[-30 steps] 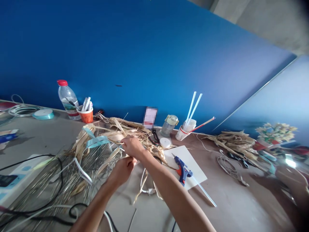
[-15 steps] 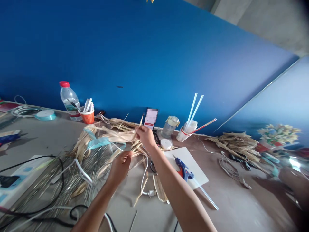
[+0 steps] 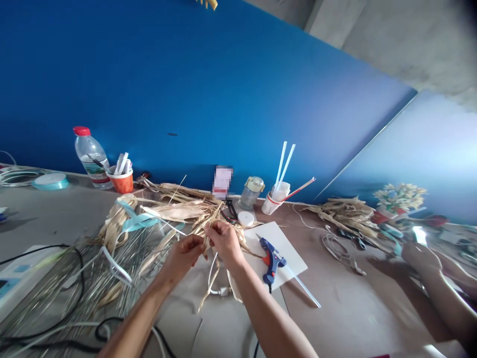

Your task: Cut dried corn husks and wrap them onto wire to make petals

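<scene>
Fingertips of my left hand [image 3: 186, 254] are pinched together, and what they hold is too small to make out. Right beside it, my right hand [image 3: 225, 242] pinches a thin strip of dried corn husk [image 3: 206, 240], mostly hidden by the fingers. Both hands meet over the table in front of a heap of dried corn husks [image 3: 186, 210]. Left of them lie a loop of light blue ribbon [image 3: 139, 222] and a spread of thin wires [image 3: 130, 253]. A blue glue gun [image 3: 274, 258] rests on a white sheet [image 3: 294, 248] to the right.
Along the blue wall stand a bottle [image 3: 91, 159], an orange cup [image 3: 122, 180], a phone [image 3: 222, 181], a jar [image 3: 251, 193] and a paper cup with glue sticks [image 3: 274, 201]. A power strip [image 3: 22, 278] lies left. Another person's hands [image 3: 423, 258] are at the right.
My right hand has come down and toward me, closing the gap to my left hand. The husk strip's tip no longer sticks up above it. The view has swung slightly right.
</scene>
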The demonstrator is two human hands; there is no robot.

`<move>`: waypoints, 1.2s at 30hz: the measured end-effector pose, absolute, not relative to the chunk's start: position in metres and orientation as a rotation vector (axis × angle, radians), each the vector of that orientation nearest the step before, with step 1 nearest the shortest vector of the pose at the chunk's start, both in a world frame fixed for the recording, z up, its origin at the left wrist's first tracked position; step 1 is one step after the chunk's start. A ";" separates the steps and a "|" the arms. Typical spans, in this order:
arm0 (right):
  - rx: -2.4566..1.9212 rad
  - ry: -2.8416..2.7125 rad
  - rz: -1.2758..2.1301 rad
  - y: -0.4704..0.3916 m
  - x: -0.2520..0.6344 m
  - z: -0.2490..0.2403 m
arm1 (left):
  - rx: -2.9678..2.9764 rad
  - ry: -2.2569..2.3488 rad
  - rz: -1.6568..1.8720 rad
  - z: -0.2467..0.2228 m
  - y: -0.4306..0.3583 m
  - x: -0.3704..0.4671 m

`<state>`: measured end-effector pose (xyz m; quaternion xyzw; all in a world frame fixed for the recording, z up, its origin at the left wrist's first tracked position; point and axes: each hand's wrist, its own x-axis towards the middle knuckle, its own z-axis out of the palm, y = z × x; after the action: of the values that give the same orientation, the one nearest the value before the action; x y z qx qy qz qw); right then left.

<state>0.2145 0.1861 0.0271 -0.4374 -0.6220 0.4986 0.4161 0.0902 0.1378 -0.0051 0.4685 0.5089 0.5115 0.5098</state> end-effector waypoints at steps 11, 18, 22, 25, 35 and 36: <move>-1.128 -1.856 1.018 0.162 0.224 0.027 | 0.941 1.090 1.286 -0.004 0.135 0.093; -1.060 -2.006 0.927 0.153 0.227 0.025 | 0.904 0.999 1.249 -0.007 0.137 0.088; -1.059 -1.936 1.017 0.152 0.228 0.024 | 0.793 0.937 1.206 -0.005 0.135 0.086; -1.085 -1.876 1.059 0.154 0.227 0.023 | 0.754 0.935 1.173 -0.005 0.136 0.086; -1.108 -1.785 1.088 0.151 0.227 0.023 | 0.861 0.889 1.121 -0.005 0.133 0.091; -1.093 -1.791 1.116 0.151 0.227 0.024 | 0.871 0.895 1.102 -0.007 0.133 0.091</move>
<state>0.2274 0.1509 0.0238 -0.4268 -0.6992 0.4355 0.3732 0.0907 0.1333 -0.0066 0.3869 0.3977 0.4893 0.6729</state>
